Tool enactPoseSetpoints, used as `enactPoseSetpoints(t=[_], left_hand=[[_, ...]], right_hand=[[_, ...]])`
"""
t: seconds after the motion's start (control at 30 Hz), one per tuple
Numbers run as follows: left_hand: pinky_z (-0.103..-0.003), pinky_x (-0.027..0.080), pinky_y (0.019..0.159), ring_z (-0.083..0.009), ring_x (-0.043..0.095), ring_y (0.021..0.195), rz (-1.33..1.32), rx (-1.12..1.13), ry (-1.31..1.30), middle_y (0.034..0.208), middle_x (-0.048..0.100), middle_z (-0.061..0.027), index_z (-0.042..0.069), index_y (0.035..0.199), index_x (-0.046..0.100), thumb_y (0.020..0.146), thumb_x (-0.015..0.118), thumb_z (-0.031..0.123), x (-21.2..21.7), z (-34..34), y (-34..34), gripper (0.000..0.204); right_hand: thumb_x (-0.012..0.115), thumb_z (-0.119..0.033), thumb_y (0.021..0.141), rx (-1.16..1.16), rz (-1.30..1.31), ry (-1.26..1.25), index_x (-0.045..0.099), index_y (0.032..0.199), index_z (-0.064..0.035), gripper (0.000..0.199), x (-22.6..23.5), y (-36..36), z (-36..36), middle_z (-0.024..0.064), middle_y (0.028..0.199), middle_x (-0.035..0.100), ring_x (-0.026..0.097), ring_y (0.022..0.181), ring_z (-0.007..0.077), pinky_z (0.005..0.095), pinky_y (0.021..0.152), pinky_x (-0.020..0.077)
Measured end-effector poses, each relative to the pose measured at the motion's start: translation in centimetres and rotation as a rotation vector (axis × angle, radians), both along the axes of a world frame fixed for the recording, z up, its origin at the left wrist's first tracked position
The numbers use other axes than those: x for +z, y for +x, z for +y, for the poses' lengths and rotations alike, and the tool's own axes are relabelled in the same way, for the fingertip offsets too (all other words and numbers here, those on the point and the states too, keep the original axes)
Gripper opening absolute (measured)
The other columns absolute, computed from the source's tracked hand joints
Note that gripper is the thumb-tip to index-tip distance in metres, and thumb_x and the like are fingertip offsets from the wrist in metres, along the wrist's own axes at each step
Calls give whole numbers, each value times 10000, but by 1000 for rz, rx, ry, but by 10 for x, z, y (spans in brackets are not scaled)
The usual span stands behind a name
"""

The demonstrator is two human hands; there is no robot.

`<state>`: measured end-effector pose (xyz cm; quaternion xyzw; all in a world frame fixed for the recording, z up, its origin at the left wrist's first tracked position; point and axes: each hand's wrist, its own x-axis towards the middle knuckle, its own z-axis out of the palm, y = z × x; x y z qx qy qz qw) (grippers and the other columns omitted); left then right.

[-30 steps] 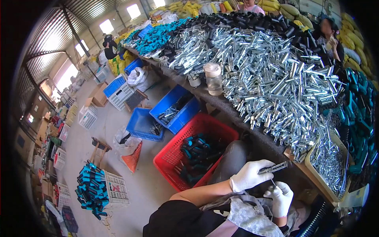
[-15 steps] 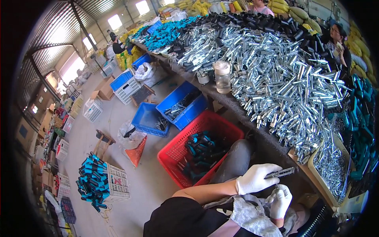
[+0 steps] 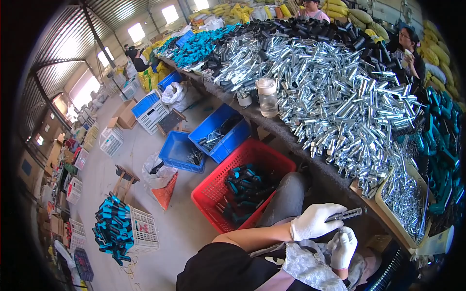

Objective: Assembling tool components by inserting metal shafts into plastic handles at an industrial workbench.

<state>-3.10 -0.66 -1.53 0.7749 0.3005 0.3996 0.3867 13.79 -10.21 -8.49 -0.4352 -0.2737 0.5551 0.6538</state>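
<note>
While the white-gloved fingers of our left hand (image 3: 315,222) wrapped around a grey metal tube (image 3: 346,214), we held our right hand (image 3: 343,248) just beside it, its fingertips pressed together; we could not tell what, if anything, they pinched. The tube's free end pointed toward our right, near a shallow tray (image 3: 388,212) of small metal parts (image 3: 405,206).

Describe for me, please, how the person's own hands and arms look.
The left hand and right hand both wear white gloves that cover the wrists. The left forearm is bare below a loose black sleeve; little of the right forearm shows.
</note>
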Motion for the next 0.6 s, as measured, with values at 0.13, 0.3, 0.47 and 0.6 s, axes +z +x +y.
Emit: enactPoseSetpoints(t=[0.13, 0.3, 0.47, 0.6], left_hand=[[-392, 556, 800, -354, 695, 941, -6, -4, 11, 1039, 694, -193, 3, 1193, 648, 840, 744, 134, 0, -2, 3, 388], [-395, 555, 790, -358, 694, 928, -18, -9, 32, 1027, 694, -186, 4, 1197, 649, 840, 744, 133, -3, -3, 6, 392], [-396, 555, 785, -359, 692, 920, -21, -8, 55, 1026, 694, -185, 6, 1194, 651, 839, 743, 136, -3, -5, 8, 389], [-399, 554, 780, -362, 690, 909, -21, -11, 85, 1025, 693, -184, 13, 1187, 656, 840, 741, 145, -2, -4, 9, 382]], right_hand=[[659, -235, 942, -24, -25, 7, 611, 1049, 4, 266, 3, -1, -2, 56, 683, 584, 532, 467, 120, 264, 442, 458], [665, -230, 938, -60, -43, 4, 610, 1046, 7, 267, -2, 3, -5, 61, 707, 587, 526, 491, 117, 262, 462, 468], [667, -223, 933, -106, -10, -3, 605, 1033, 8, 259, 1, 1, -5, 65, 732, 585, 515, 510, 117, 260, 485, 473], [669, -211, 926, -133, -9, 3, 603, 1032, 6, 250, 5, 0, -4, 63, 730, 585, 518, 507, 124, 264, 489, 473]])
